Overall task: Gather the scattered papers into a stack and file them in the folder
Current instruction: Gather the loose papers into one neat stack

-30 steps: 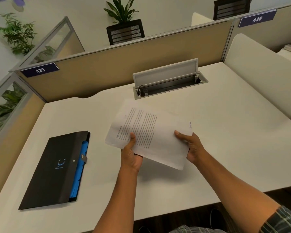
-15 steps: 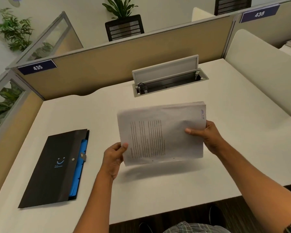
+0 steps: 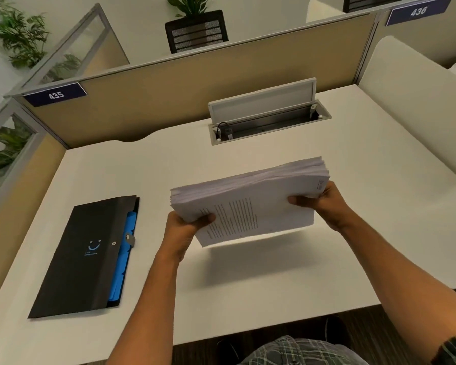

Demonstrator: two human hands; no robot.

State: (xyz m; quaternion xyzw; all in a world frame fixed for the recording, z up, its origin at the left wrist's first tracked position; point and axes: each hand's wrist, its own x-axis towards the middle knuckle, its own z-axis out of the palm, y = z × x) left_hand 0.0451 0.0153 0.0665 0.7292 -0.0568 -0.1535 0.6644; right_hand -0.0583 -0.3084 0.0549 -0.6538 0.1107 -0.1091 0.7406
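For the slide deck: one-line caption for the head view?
Both hands, left hand and right hand, hold the paper stack above the desk, folder alongside.

You hold the paper stack (image 3: pixel 250 204) above the middle of the surface (image 3: pixel 327 259), clear of it, left hand (image 3: pixel 184 227) at its near left corner, right hand (image 3: pixel 324 204) at its right edge. The folder (image 3: pixel 87 256) lies flat on the surface, well apart to your left. Behind the stack, the cable tray (image 3: pixel 269 125) sits recessed in the surface, lid upright, before the partition (image 3: pixel 195 90).
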